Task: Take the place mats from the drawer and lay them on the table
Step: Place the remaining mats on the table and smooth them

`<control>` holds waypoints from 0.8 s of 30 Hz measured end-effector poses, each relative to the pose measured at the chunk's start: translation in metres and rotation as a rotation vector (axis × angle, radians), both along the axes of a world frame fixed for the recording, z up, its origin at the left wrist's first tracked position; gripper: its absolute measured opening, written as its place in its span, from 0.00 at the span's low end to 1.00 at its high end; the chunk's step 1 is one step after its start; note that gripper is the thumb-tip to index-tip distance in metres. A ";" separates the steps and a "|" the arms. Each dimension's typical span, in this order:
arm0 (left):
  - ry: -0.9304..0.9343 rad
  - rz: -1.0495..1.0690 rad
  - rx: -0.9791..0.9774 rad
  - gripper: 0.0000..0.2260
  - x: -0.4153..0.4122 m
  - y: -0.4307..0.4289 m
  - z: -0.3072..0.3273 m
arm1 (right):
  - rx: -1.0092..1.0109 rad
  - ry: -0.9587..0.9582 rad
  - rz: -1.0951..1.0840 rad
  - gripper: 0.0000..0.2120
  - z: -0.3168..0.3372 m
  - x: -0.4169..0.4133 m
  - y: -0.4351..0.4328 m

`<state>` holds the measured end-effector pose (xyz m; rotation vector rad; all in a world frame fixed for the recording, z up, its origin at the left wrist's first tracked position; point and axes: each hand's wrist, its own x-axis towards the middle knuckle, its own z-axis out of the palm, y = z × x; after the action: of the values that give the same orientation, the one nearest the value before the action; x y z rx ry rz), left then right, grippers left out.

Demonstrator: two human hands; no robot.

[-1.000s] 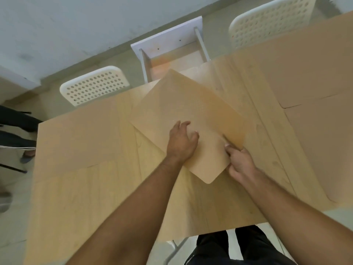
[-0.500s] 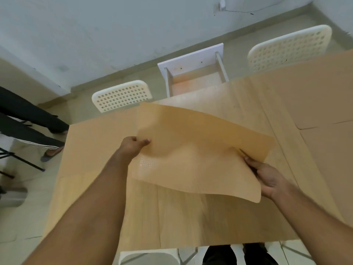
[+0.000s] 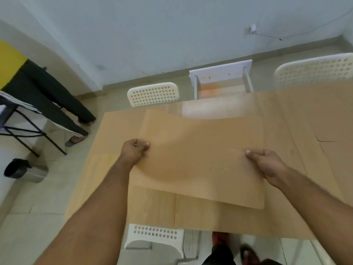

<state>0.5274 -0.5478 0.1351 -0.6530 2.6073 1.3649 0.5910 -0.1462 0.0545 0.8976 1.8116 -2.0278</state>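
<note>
A tan place mat (image 3: pixel 200 157) hangs just above the wooden table (image 3: pixel 152 209), held level by both hands. My left hand (image 3: pixel 133 151) pinches its left edge and my right hand (image 3: pixel 267 162) grips its right edge. Another tan mat (image 3: pixel 118 132) lies flat at the table's far left corner. Two more mats (image 3: pixel 328 115) lie on the right side of the table. The white drawer (image 3: pixel 221 81) stands open beyond the table's far edge, its inside looking bare.
White perforated chairs stand at the far left (image 3: pixel 152 93), far right (image 3: pixel 315 70) and near edge (image 3: pixel 154 240). A person's legs (image 3: pixel 57 104) stand left of the table beside a folding stand (image 3: pixel 23 127). A metal bin (image 3: pixel 24 171) lies on the floor.
The mat lay tilted on the table with both hands on it; both hands picked it up, turned it square to the table and now hold it by its two side edges.
</note>
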 end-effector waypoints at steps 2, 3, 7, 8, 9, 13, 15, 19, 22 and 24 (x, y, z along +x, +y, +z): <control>0.042 0.073 -0.017 0.08 0.025 -0.009 0.011 | 0.011 0.043 0.005 0.12 0.013 0.000 -0.011; 0.063 0.109 -0.024 0.08 0.041 -0.015 0.016 | 0.017 0.061 0.017 0.11 0.019 0.003 -0.020; 0.121 0.269 -0.060 0.12 0.113 -0.045 0.035 | 0.014 0.107 0.127 0.05 0.036 0.024 -0.059; 0.124 0.314 -0.068 0.12 0.130 -0.053 0.041 | 0.019 0.116 0.155 0.05 0.040 0.031 -0.069; 0.134 0.348 -0.067 0.11 0.146 -0.062 0.049 | 0.026 0.137 0.172 0.06 0.046 0.037 -0.080; 0.178 0.428 -0.043 0.09 0.199 -0.101 0.069 | -0.003 0.219 0.233 0.06 0.062 0.051 -0.122; 0.175 0.463 -0.053 0.08 0.230 -0.124 0.071 | -0.010 0.213 0.280 0.05 0.059 0.063 -0.148; 0.190 0.526 -0.062 0.11 0.273 -0.182 0.067 | -0.030 0.208 0.332 0.03 0.056 0.084 -0.208; 0.178 0.554 -0.041 0.12 0.302 -0.229 0.060 | -0.020 0.207 0.348 0.07 0.053 0.103 -0.258; 0.188 0.556 -0.032 0.13 0.316 -0.267 0.057 | 0.002 0.199 0.350 0.09 0.053 0.116 -0.295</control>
<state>0.8437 -0.8146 0.1924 -1.3980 2.7095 1.5843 0.7072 -0.4414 0.1072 0.3541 1.9120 -1.9421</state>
